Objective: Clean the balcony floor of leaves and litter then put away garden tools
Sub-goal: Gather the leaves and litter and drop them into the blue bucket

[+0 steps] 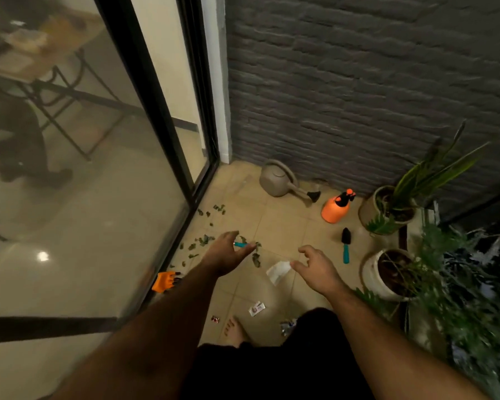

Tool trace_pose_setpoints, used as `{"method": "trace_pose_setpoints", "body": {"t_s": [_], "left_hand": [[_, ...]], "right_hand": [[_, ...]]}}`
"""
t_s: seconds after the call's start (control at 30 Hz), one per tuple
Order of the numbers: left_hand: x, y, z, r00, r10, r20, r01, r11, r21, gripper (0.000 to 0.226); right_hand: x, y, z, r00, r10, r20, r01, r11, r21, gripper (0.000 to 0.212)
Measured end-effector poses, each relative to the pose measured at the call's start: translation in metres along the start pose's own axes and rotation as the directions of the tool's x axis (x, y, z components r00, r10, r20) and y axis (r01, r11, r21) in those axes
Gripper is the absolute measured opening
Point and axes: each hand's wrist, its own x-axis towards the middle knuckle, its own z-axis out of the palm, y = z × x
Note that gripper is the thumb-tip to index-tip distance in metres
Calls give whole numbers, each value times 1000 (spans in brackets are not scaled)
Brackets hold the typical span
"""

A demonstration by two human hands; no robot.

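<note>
Balcony corner: beige tiled floor (274, 223), bounded at the back by a grey brick wall (358, 82) and on the left by a black-framed sliding glass door (145, 111). Potted plants, right side: one long-leaved plant in a round pot (387, 209) against the wall, one white pot (384, 274) nearer the camera, dense foliage beyond. Grey watering can (280, 180), lying on the floor at the foot of the wall, spout toward the right. Orange pressure sprayer (337, 207), black and orange top, just right of the can's spout. Left hand (228, 252), empty, fingers spread apart, held out above the leaves. Right hand (315, 269), empty, fingers loosely curled and apart, its fingertips just beside a crumpled white paper (277, 271) on the tiles. Garden trowel (345, 245), black blade, teal handle, lying between sprayer and white pot. Orange hand rake (166, 281), black tines, by the door track at left. Scattered green leaves (204, 241), spread along the door track and under the left hand; a teal-handled object (240, 244) among them, mostly hidden. Small printed wrapper (256, 308) and smaller red wrapper (215, 319), near a bare foot (234, 330); crinkled silvery litter (287, 326) just to the right.
</note>
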Motion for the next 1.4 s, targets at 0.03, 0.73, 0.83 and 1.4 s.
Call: {"method": "trace_pose_setpoints", "body": {"t_s": [0.03, 0.73, 0.83, 1.4], "left_hand": [[10, 7, -5, 1000, -10, -6, 10, 1000, -18, 90], [169, 81, 41, 732, -654, -188, 434, 662, -611, 82], [175, 82, 53, 688, -703, -180, 451, 608, -653, 79], [290, -26, 190, 541, -839, 66, 521, 272, -809, 52]], "right_hand": [[12, -5, -7, 1000, -13, 8, 13, 1000, -7, 51], [342, -77, -116, 745, -289, 601, 550, 776, -309, 51], [355, -83, -105, 712, -270, 649, 577, 751, -321, 49], [475, -31, 93, 639, -81, 765, 563, 728, -392, 55]]}}
